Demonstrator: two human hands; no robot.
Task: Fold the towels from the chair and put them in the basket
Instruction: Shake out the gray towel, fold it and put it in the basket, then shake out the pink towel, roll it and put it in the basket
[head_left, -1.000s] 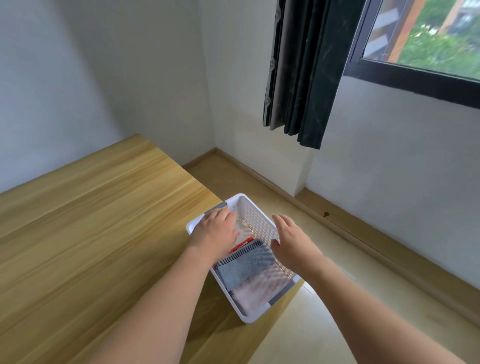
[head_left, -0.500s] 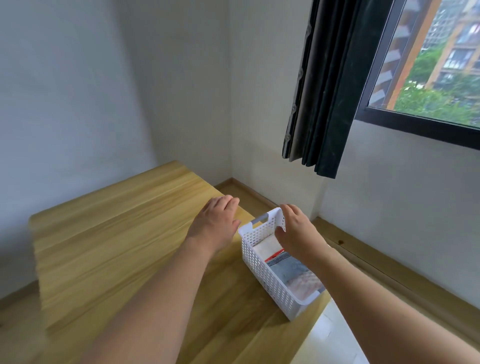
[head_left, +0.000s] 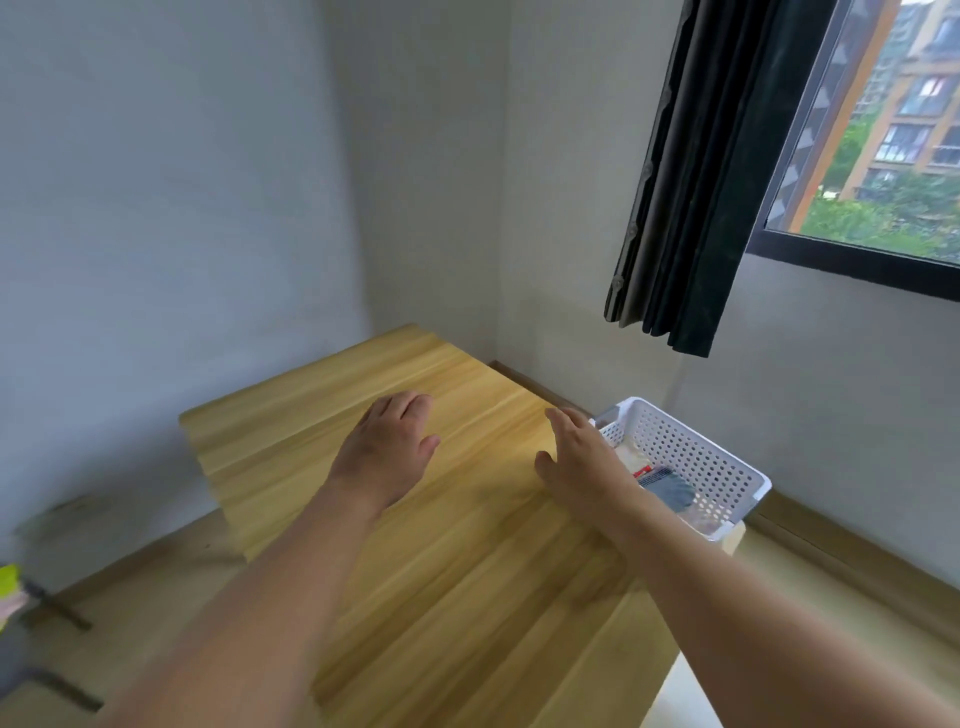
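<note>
Hands free, next towel to fetch

Head view: both hands hover over the bare wooden worktop (head_left: 457, 545), holding nothing. The left hand (head_left: 387, 452) has its fingers loosely extended, palm down; the right hand (head_left: 576, 462) is likewise flat and relaxed, its fingers pointing away from the person, just beside the basket (head_left: 691, 452). That white perforated basket sits at the worktop's right edge, near the wall under the window. Folded towels (head_left: 670, 486) lie inside it, a grey one on top with something pale and a red mark beside it. No chair is clearly in view; blurred shapes at the far left edge cannot be identified.

As a judgement, one towel is stowed and the step in hand is going for the next. To do it well, look toward the chair first, lift one towel only, by two corners, and spread it flat mid-worktop before folding. The basket looks close to the edge, so nudging it inward first would guard against a knock.
</note>
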